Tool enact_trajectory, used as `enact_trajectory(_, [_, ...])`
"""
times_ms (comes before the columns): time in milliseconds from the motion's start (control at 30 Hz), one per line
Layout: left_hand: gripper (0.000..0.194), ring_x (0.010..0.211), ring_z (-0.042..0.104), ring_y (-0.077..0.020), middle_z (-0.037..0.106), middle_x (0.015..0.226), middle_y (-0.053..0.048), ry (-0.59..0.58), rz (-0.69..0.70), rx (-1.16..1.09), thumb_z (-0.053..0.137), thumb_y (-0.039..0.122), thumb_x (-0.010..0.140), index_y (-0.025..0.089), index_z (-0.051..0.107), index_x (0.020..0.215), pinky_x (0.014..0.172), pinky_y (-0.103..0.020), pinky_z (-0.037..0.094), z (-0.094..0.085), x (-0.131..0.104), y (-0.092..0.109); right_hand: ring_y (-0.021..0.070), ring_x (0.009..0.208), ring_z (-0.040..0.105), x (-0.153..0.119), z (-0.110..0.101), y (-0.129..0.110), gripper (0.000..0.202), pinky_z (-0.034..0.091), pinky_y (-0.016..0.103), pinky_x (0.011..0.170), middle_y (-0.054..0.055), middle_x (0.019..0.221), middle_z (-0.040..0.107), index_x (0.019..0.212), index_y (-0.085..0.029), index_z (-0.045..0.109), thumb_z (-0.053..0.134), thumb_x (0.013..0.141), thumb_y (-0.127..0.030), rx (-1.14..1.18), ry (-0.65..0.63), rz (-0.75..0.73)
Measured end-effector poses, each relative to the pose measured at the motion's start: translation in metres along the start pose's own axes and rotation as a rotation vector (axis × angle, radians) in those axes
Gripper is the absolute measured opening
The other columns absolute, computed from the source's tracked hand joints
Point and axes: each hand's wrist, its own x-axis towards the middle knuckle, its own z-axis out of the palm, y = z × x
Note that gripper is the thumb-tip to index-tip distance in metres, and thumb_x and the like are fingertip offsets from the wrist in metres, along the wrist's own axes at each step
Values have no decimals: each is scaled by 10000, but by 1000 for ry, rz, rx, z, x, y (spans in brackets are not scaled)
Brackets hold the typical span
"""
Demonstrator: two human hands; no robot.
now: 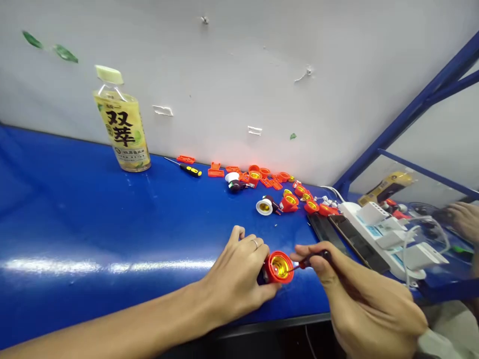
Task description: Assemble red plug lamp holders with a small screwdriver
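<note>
Near the front edge of the blue table, my left hand point(239, 271) is closed round a red lamp socket point(268, 279). The socket's round mouth, lined with gold-coloured threaded metal, faces me and to the right. My right hand point(359, 289) grips a small screwdriver point(305, 261) by its dark red handle. Its thin shaft points left into the socket's mouth; the tip's exact contact inside is too small to tell. My left palm hides the back of the socket.
A drink bottle point(125, 134) and a black-yellow screwdriver point(189, 170) are at the back left. Red sockets point(290, 201) and flat red parts lie along the wall, with a white-rimmed socket point(264, 207). A power strip point(359, 224) with plugs is on the right. Another person's hand point(464, 219) shows beyond the frame.
</note>
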Motion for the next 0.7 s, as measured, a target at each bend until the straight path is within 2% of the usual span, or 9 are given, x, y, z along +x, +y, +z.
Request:
enact_trajectory(100, [249,775,531,-195,571,801,8,-70,18,-38,759,318,759,162,570,799,902,-432,298,-3,2,-1,150,651,762,-6,13,1,103,595,204,649,-40,820,799,944,-250,789,776,858,-304,81,101,175])
enact_trajectory(233, [268,790,509,-187,581,823,15,-190,-5,-172,800,320,741,173,591,820,850,-384,320,-11,7,-1,193,643,755,-4,22,11,169,621,276,621,24,796,778,934,-179,767,801,829,-307,375,239,409])
enact_trajectory(333, [320,785,497,-183,576,769,19,-274,-88,-371,783,463,784,186,623,788,751,-315,351,-20,10,-1,162,624,695,-2,16,18,157,593,311,572,31,803,711,991,-167,716,722,899,-294,600,425,412])
enact_trajectory(400, [334,774,505,-173,584,751,18,-337,-138,-530,755,512,806,189,673,818,696,-286,361,-25,12,-2,111,558,557,-3,7,19,120,497,262,467,-9,738,588,1029,-187,683,652,942,-264,699,464,369])
enact_trajectory(467, [355,744,506,-156,600,755,16,-382,-176,-681,742,530,818,180,705,864,670,-271,369,-27,14,-4,91,535,424,-6,0,19,134,392,221,431,-39,695,443,1076,-211,663,573,982,-241,744,398,324])
enact_trajectory(533, [398,730,510,-146,628,781,4,-387,-220,-800,724,558,834,163,710,888,661,-264,374,-26,17,-6,97,551,401,-11,-4,19,222,357,222,451,-38,705,392,1158,-222,645,513,1014,-328,645,253,216])
enact_trajectory(567, [422,730,516,-145,642,796,-5,-369,-243,-848,715,573,839,155,708,896,661,-263,376,-25,18,-7,103,564,421,-14,-4,20,303,369,233,467,-30,724,413,1214,-219,626,522,1005,-411,528,140,146])
enact_trajectory(633, [470,738,530,-149,661,816,-25,-317,-285,-920,700,607,841,141,704,899,669,-265,381,-23,20,-7,130,617,501,-19,0,20,572,425,268,507,6,808,509,1301,-185,578,625,899,-588,200,-100,24])
enact_trajectory(700, [510,733,530,-149,653,803,-31,-268,-315,-968,713,628,821,127,696,911,672,-267,386,-20,21,-7,163,666,574,-23,8,22,706,466,298,548,38,889,579,1286,-168,572,745,773,-622,-45,-266,-49])
